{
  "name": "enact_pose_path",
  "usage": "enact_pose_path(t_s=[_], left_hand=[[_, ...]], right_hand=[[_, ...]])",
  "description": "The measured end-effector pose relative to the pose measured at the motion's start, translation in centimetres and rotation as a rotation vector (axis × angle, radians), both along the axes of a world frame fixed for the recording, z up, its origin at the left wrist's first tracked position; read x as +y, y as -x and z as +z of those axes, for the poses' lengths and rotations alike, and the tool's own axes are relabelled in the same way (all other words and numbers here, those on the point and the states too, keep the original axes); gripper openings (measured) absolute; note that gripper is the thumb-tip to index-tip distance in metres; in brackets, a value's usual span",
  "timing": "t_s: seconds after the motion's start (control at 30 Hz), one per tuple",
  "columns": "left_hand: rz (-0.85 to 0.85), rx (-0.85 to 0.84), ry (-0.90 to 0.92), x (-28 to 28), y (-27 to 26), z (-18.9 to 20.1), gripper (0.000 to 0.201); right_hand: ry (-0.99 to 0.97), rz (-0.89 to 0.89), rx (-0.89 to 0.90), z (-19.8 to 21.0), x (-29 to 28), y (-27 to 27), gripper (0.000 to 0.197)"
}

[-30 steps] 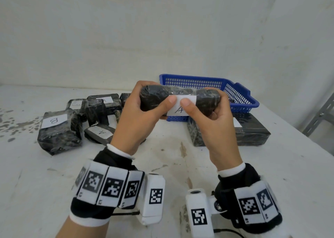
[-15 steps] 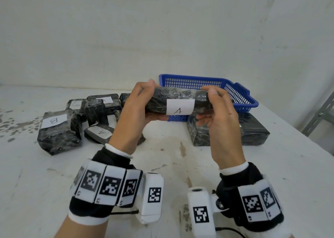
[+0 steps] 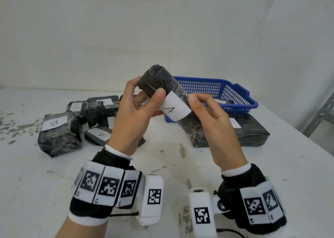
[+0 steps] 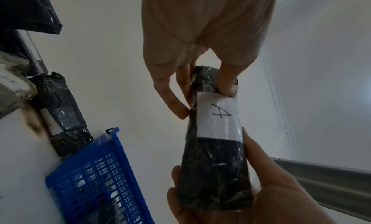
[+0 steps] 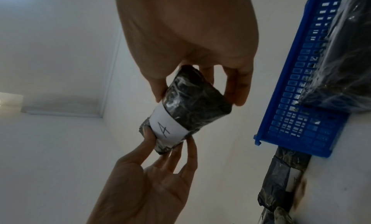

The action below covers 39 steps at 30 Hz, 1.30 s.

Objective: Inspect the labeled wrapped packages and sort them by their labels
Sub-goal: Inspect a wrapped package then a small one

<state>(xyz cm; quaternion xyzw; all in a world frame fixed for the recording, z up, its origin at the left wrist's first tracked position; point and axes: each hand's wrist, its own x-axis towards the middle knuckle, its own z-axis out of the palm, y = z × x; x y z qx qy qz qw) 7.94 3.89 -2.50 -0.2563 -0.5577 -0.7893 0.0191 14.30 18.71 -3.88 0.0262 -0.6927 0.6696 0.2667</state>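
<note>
one blue basket (image 3: 235, 96), one held package (image 3: 159, 80) up in front of it, one big package (image 3: 253, 134) against the basket's front, at least five in the heap (image 3: 57, 134) off to its left, two hands, left hand (image 3: 133, 114), right hand (image 3: 215, 122)

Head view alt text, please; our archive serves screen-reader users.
Both hands, left hand and right hand, hold a black plastic-wrapped cylindrical package tilted above a white table, its white paper label reading "A". Behind sit a blue plastic mesh basket and more wrapped packages.
</note>
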Motion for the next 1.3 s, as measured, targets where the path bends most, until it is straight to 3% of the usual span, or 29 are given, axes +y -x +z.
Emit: enact_pose_path(t_s=[0.23, 0.6, 0.73, 0.83, 0.97, 1.3], left_hand=[[-0.053, 0.038, 0.061, -0.21, -0.48, 0.32, 0.056], [0.035, 0.238, 0.180, -0.16, -0.29, 0.10, 0.048], [0.101, 0.293, 0.226, -0.04, -0.14, -0.24, 0.047], [0.022, 0.270, 0.313, 0.16, -0.46, -0.23, 0.046], [0.009, 0.249, 0.226, 0.06, -0.44, 0.01, 0.028], [-0.047, 0.124, 0.177, 0.09, -0.82, 0.21, 0.023]], right_hand=[[-0.040, 0.007, -0.018, 0.03, -0.34, -0.05, 0.036], [-0.158, -0.059, 0.101, -0.07, -0.52, 0.09, 0.043], [-0.105, -0.021, 0.116, 0.28, -0.87, -0.18, 0.047], [-0.049, -0.038, 0.135, 0.20, -0.80, -0.19, 0.042], [-0.019, -0.012, 0.149, 0.16, -0.21, -0.19, 0.039], [-0.028, 0.026, 0.172, -0.05, -0.60, -0.23, 0.026]])
